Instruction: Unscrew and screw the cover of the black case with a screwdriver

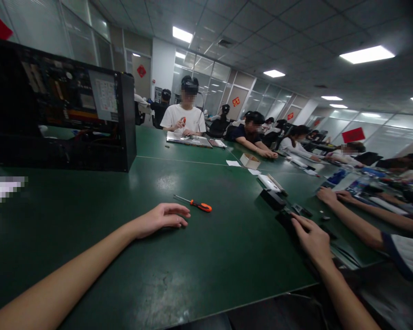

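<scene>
At the lower middle of the frame, the left hand (161,220) was laid palm-down on the dark green table top (199,270), its fingers loosely extended and a little curled, with nothing held in them. Just beyond its fingertips, near but apart, a small screwdriver with an orange plastic handle and a thin metal shaft (194,203) was left lying flat. Its long axis was set nearly across the picture with a slight downward slope to the right; the handle was turned toward the right of the frame and the metal tip toward the left.

At the lower right, the right hand (311,238) was rested on a flat black device (289,220) at the table's edge, fingers spread and lying on its top; whether anything was gripped could not be told.

At the upper left, a black computer case with its side panel off (65,119) was stood on the table, well apart from both hands. As far as could be judged, the tool was untouched and the case unattended, so the work appeared barely begun or paused.
</scene>
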A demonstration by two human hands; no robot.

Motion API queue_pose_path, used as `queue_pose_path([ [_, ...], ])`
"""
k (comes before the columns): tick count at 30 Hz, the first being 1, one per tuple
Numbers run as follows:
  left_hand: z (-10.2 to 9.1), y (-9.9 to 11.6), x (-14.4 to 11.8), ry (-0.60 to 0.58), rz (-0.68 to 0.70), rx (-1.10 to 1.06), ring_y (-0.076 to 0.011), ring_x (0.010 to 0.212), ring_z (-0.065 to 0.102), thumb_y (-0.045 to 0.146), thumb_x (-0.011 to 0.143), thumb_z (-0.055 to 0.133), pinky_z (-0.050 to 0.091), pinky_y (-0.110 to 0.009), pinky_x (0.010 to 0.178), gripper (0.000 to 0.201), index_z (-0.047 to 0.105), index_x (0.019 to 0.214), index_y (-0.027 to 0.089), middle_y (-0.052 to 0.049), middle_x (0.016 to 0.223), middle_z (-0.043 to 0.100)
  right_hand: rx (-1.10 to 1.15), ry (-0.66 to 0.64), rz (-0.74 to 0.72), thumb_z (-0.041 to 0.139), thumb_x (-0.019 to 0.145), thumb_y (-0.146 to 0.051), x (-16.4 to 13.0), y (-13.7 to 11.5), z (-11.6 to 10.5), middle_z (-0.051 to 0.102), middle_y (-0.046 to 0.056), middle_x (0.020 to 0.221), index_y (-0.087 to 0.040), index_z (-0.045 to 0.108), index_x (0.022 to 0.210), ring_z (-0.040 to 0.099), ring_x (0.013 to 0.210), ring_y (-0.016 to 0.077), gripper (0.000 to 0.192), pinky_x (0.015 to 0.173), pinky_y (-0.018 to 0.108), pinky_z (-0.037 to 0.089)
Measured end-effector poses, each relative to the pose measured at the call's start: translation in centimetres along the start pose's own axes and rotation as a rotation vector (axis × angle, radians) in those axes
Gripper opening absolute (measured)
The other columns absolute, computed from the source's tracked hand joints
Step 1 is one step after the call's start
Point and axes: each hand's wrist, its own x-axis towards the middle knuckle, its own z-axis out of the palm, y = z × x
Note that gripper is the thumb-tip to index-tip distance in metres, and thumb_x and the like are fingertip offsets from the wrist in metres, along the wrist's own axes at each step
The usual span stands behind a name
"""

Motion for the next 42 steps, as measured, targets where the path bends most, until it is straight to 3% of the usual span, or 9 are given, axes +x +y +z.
queue_pose_path([
  [7,0.1,0.2,0.0,-0.005,-0.004,0.025,-0.0235,0.106,0.07,0.029,0.084,0.074,0.053,-0.031,0.088,0.035,0.07,0.117,0.017,-0.012,0.124,0.069,-0.064,0.046,-0.055,0.044,0.092,-0.057,-1.1,-0.1,0.3,0.072,0.01,0.121,-0.019,0.077,0.112,0.069,0.107,0.0301,0.054,0.094,0.042,0.054],
  [19,0.2,0.4,0.0,-0.011,-0.003,0.054,-0.0241,0.105,0.07,0.031,0.085,0.074,0.052,-0.032,0.088,0.035,0.071,0.117,0.017,-0.012,0.12,0.07,-0.196,-0.159,-0.185,0.038,0.098,-0.05,-0.8,0.2,0.1,0.06,0.011,0.141,-0.018,0.063,0.135,0.063,0.121,0.0309,0.055,0.105,0.045,0.05],
  [24,0.1,0.3,0.1,-0.01,0.008,0.07,-0.0242,0.105,0.07,0.031,0.085,0.074,0.053,-0.033,0.09,0.034,0.071,0.116,0.017,-0.011,0.12,0.071,-0.231,-0.212,-0.307,0.041,0.097,-0.051,-0.8,0.1,-0.3,0.053,0.02,0.144,-0.01,0.052,0.14,0.051,0.134,0.0327,0.06,0.114,0.049,0.042],
  [28,0.0,-0.1,0.2,0.007,0.017,0.016,-0.0234,0.103,0.07,0.03,0.083,0.076,0.053,-0.032,0.089,0.034,0.072,0.115,0.018,-0.011,0.12,0.071,-0.158,-0.247,-0.212,0.043,0.093,-0.054,-0.6,0.3,-0.3,0.055,0.022,0.141,-0.01,0.052,0.131,0.054,0.131,0.0324,0.059,0.112,0.049,0.042],
  [32,-0.5,-0.8,0.5,0.083,0.04,-0.108,-0.0211,0.097,0.07,0.027,0.081,0.079,0.052,-0.032,0.088,0.033,0.073,0.111,0.017,-0.01,0.115,0.071,-0.203,-0.307,-0.042,0.039,0.091,-0.058,1.9,-0.3,-0.6,0.063,0.021,0.128,-0.013,0.056,0.12,0.062,0.117,0.0341,0.056,0.101,0.049,0.048],
  [37,-1.4,-1.2,0.9,0.226,0.095,-0.235,-0.0197,0.087,0.068,0.031,0.081,0.078,0.051,-0.031,0.082,0.034,0.073,0.11,0.015,-0.011,0.104,0.071,-0.236,-0.347,0.003,0.047,0.089,-0.059,8.3,-2.3,0.4,0.07,0.02,0.11,-0.012,0.06,0.111,0.069,0.1,0.0316,0.053,0.083,0.039,0.052],
  [40,-1.5,-0.9,0.9,0.252,0.098,-0.268,-0.0192,0.085,0.068,0.034,0.081,0.079,0.05,-0.03,0.08,0.035,0.073,0.109,0.013,-0.011,0.103,0.071,-0.26,-0.445,0.022,0.065,0.078,-0.049,11.7,-4.1,1.8,0.07,0.013,0.079,-0.017,0.064,0.082,0.069,0.074,0.0274,0.033,0.065,0.034,0.049],
  [42,-1.6,-0.8,1.0,0.265,0.101,-0.271,-0.0185,0.084,0.068,0.034,0.08,0.08,0.05,-0.03,0.079,0.036,0.073,0.107,0.013,-0.01,0.101,0.071,-0.276,-0.497,0.01,0.073,0.069,-0.038,13.0,-5.5,2.6,0.064,0.007,0.063,-0.02,0.058,0.064,0.064,0.062,0.0239,0.024,0.058,0.032,0.045],
])
